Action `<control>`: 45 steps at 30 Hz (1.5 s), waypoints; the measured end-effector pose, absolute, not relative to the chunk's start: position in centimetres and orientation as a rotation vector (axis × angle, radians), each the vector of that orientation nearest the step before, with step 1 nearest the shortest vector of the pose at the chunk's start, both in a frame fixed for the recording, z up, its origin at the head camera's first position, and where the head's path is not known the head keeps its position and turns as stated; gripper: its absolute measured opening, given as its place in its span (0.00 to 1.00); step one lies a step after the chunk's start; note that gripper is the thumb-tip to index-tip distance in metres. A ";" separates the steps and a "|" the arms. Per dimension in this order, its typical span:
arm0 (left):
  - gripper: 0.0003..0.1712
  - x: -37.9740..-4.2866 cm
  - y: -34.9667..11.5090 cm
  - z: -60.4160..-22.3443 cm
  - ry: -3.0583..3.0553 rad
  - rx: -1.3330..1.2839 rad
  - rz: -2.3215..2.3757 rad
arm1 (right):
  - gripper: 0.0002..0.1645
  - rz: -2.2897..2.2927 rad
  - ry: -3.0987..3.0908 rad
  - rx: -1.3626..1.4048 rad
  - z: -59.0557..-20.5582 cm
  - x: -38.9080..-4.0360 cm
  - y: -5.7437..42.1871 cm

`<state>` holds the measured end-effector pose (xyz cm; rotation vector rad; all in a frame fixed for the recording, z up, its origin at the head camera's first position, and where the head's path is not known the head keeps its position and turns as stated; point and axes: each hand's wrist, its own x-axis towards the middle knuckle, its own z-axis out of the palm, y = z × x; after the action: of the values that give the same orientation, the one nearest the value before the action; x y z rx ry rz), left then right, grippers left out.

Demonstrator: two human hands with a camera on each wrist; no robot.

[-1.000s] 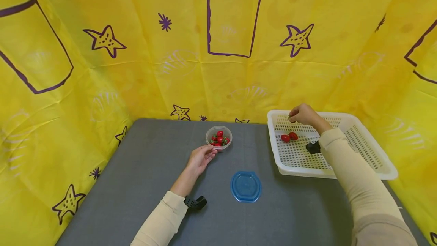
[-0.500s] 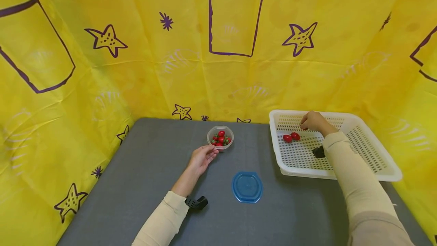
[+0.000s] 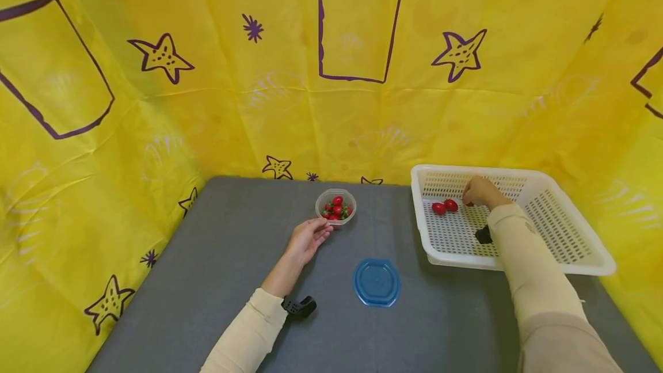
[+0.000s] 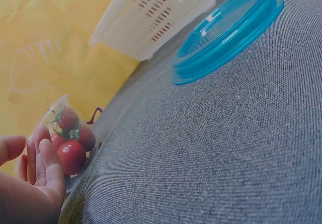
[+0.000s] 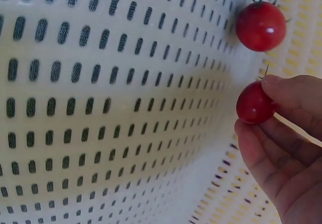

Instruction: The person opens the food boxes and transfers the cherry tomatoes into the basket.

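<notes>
My right hand (image 3: 481, 191) is low inside the white perforated basket (image 3: 432, 246). In the right wrist view its thumb and fingertips pinch a small red cherry tomato (image 5: 255, 103). Two more red tomatoes (image 3: 438, 208) lie on the basket floor, left of that hand. My left hand (image 3: 308, 239) is at the near side of a small clear plastic container (image 3: 320, 194), fingertips right at its rim. Several cherry tomatoes (image 4: 72, 156) with green stems fill the container. In the left wrist view a gap shows between the left thumb and the relaxed fingers.
A blue lid (image 3: 376, 282) lies flat on the grey table (image 3: 228, 258), between the container and the basket. A yellow patterned cloth (image 3: 248, 131) hangs behind and along both sides. Black wrist mounts (image 3: 299, 306) stick out beside the wrists.
My right hand has moved right and down into the basket with the tomato in its fingers. The left hand stays at the container. The view has shifted slightly.
</notes>
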<state>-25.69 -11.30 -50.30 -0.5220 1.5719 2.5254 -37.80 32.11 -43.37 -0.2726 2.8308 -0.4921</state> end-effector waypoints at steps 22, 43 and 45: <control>0.03 -25.6 -11.4 -50.3 1.546 -0.512 2.537 | 0.10 -0.432 2.807 -0.322 -43.3 -37.6 32.0; 0.05 -25.6 -11.3 -50.0 1.570 -0.520 2.510 | 0.20 -0.550 2.867 -0.518 -37.8 -36.9 27.9; 0.04 -25.6 -11.3 -49.9 1.571 -0.520 2.510 | 0.20 -0.570 2.866 -0.546 -37.2 -36.9 27.0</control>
<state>-25.64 -11.30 -49.95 -0.5201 1.5707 2.5101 -36.88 27.03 -37.24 -0.5455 2.8661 -0.5698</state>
